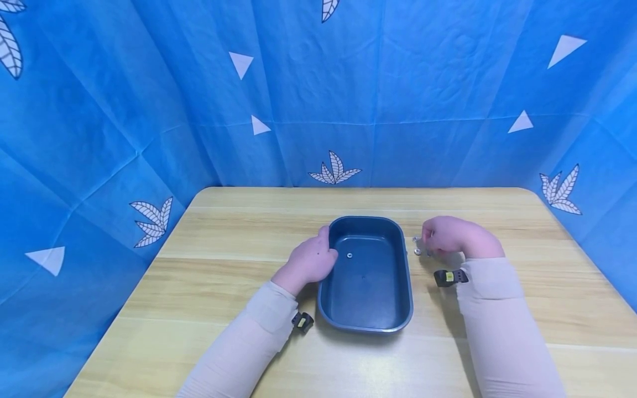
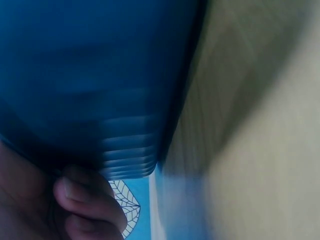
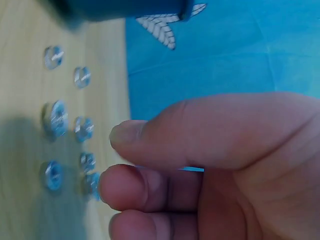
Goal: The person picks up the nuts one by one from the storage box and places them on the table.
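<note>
A dark blue rectangular tray (image 1: 368, 287) lies on the wooden table. My left hand (image 1: 311, 260) grips its left rim, thumb over the edge; in the left wrist view, curled fingers (image 2: 85, 195) press the ribbed outer wall. One small ring-shaped metal nut (image 1: 349, 255) lies inside the tray. To the tray's right, my right hand (image 1: 450, 235) hovers just above several small shiny nuts (image 3: 56, 119) scattered on the table. Its thumb and bent index finger are apart in the right wrist view, with nothing between them.
Pale wooden table (image 1: 224, 276) extends on both sides of the tray. A blue curtain (image 1: 318, 83) with white leaf and triangle prints hangs along the table's back and sides. Each wrist wears a small black camera (image 1: 444, 278).
</note>
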Demonstrator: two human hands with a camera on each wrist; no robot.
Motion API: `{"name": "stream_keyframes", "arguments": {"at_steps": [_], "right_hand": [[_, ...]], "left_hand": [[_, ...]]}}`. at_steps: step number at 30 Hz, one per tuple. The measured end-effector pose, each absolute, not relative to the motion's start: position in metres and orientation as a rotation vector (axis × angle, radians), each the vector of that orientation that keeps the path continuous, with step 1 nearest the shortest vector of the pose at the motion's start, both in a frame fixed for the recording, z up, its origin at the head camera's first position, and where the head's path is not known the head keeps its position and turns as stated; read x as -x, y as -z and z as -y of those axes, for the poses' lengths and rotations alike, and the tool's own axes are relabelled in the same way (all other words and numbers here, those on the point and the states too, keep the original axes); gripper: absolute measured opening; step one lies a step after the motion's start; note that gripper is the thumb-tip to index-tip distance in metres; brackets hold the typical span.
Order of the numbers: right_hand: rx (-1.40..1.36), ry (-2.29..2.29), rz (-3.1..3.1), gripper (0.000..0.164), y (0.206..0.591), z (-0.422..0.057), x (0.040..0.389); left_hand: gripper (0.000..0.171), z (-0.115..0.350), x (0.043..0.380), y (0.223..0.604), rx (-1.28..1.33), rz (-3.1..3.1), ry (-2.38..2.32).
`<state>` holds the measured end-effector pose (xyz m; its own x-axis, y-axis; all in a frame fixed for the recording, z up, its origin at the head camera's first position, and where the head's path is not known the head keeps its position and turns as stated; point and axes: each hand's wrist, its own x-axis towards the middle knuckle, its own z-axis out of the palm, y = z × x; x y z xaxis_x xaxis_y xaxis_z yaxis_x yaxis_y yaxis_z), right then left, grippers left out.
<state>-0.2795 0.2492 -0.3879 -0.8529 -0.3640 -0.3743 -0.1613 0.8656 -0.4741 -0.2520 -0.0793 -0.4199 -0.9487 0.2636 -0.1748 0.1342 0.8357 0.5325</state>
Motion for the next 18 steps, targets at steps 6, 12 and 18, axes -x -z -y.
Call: {"name": "stream_keyframes", "arguments": {"at_steps": [6,12,18], "right_hand": [[0.432,0.579,-2.659,0.011,0.377,-0.243,0.275],[0.472,0.559,-2.735,0.011,0.363,-0.231,0.269],[0.508,0.546,-2.788,0.011,0.35,-0.214,0.261]], "left_hand": [[0.068,0.079,0.251,0.419,-0.295,-2.78,-0.783],[0.068,0.078,0.251,0.42,-0.287,-2.788,-0.79],[0.069,0.078,0.251,0.42,-0.29,-2.786,-0.786]]}}
